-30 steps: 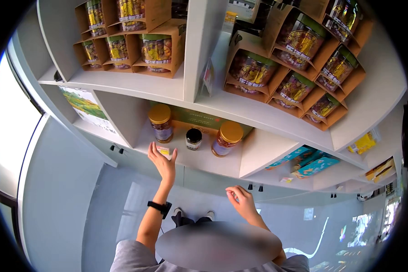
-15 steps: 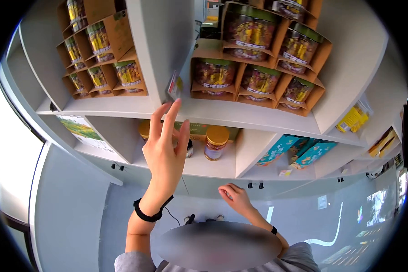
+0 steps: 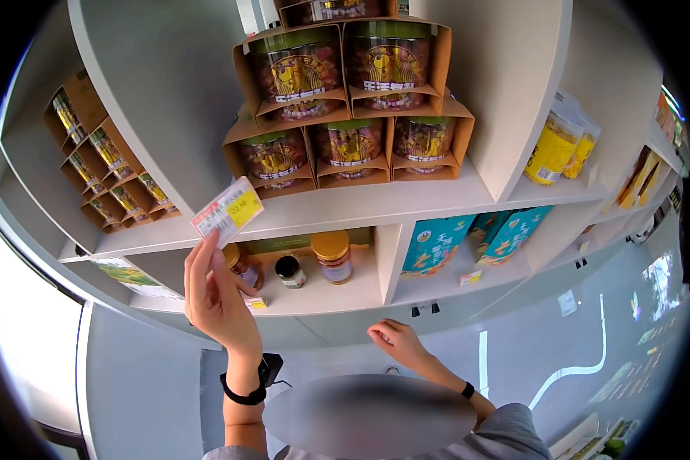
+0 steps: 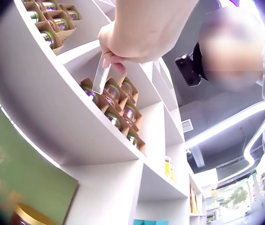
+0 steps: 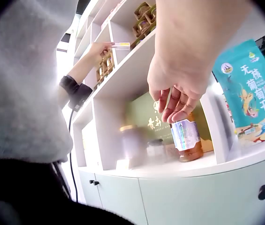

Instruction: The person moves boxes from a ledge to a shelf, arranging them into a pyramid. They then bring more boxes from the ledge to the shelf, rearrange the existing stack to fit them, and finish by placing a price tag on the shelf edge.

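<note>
My left hand (image 3: pixel 221 303) pinches a price tag (image 3: pixel 228 211) between thumb and fingers, raised in front of the upper shelf edge. The tag has red and yellow print. In the left wrist view the clear tag holder (image 4: pixel 101 77) shows edge-on below the fingers. Behind it stand green-lidded jars (image 3: pixel 350 144) in cardboard carriers. My right hand (image 3: pixel 399 341) hangs in front of the lower cabinets, fingers loosely curled and holding nothing. In the right wrist view it overlaps a jar with a silvery label (image 5: pixel 186 136).
On the lower shelf (image 3: pixel 307 303) stand a black-lidded jar (image 3: pixel 290 272) and two gold-lidded jars, one (image 3: pixel 332 257) to its right. Another price tag (image 3: pixel 255 303) sits near that shelf's front. Teal packages (image 3: pixel 437 245) fill the neighbouring compartment. Yellow tubs (image 3: pixel 552 146) stand farther right.
My left hand has risen from the lower shelf to the upper one, taken hold of the price tag there and carried it leftward. The view has turned right. My right hand stays low.
</note>
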The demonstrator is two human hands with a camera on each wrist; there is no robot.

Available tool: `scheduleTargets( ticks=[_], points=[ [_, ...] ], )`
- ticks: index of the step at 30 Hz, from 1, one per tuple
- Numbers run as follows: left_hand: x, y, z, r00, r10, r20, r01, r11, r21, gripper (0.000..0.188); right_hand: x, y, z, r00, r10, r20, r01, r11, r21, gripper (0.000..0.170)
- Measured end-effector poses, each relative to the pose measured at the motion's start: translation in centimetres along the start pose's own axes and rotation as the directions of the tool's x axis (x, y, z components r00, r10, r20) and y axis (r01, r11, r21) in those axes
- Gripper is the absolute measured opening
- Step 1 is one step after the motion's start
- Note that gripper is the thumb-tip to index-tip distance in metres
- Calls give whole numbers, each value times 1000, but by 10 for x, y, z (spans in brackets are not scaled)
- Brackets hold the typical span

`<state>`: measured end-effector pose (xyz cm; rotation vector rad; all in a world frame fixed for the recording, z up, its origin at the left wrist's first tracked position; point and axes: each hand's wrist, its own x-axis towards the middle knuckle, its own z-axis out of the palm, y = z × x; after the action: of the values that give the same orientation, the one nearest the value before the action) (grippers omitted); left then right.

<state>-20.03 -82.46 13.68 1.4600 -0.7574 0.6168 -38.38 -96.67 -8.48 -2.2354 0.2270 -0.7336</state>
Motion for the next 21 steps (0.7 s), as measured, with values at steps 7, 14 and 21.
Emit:
scheduleTargets(
  ticks=[7, 14, 21],
  points=[
    [1, 13, 45, 863, -303, 404, 424, 868, -256, 16, 62, -58, -64, 938, -190, -289, 227, 969, 97, 10],
    [-12, 6, 77, 841, -274, 467, 454, 827, -331, 12, 112, -109, -121, 714, -467, -521, 325, 881, -343, 29],
    [-17, 2, 82, 948, -160, 277, 260, 889, -376, 20, 146, -111, -106, 767, -387, -512, 211, 905, -369, 44]
  ],
)
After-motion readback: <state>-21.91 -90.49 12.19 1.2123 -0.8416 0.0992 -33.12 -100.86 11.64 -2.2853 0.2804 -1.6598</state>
